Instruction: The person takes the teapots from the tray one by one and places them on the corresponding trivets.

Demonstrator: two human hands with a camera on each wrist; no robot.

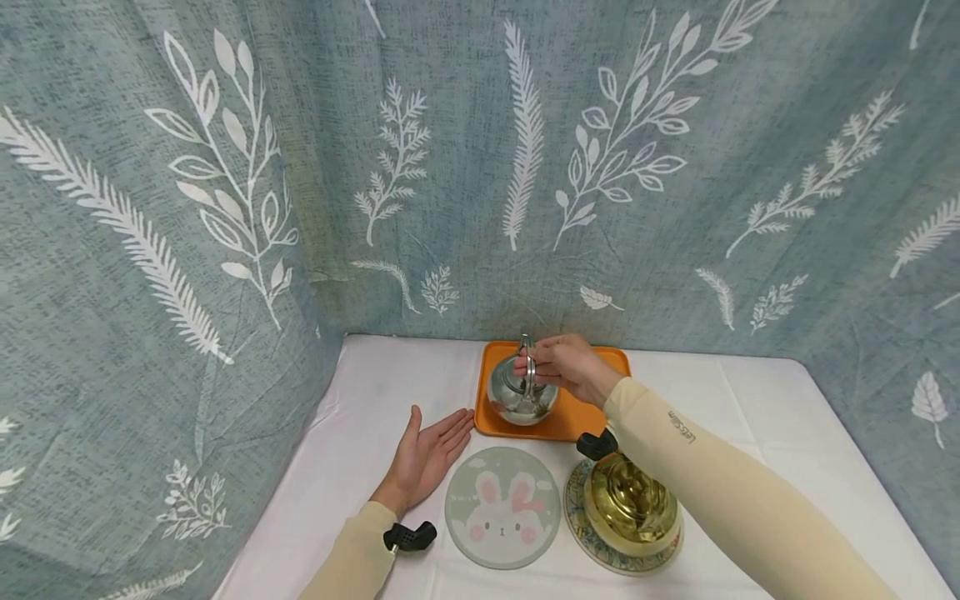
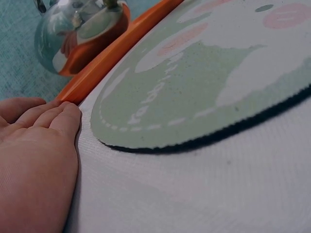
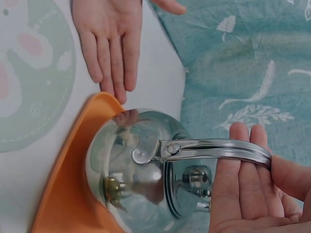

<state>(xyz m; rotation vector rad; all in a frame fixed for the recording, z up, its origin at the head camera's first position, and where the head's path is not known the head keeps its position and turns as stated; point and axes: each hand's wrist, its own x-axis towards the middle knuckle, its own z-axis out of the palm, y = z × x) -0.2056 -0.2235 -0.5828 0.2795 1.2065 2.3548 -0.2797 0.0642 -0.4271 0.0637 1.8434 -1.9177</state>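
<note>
A shiny silver kettle point(image 1: 522, 400) with an arched metal handle point(image 3: 216, 148) is on the left part of an orange tray point(image 1: 577, 417). My right hand point(image 1: 566, 364) grips that handle, its fingers passing under the arch and the thumb against it, as the right wrist view shows. My left hand point(image 1: 427, 454) lies with straight fingers and the thumb spread, palm showing. Its fingertips point(image 2: 68, 114) are at the tray's near left corner. Nothing is held in the left hand.
In front of the tray lies a round green rabbit mat point(image 1: 502, 542). To its right, a gold-coloured pot point(image 1: 630, 508) stands on a round patterned mat point(image 1: 577, 517), partly hidden by the right forearm. A blue leaf-print curtain point(image 1: 465, 167) borders the white tablecloth point(image 1: 405, 367).
</note>
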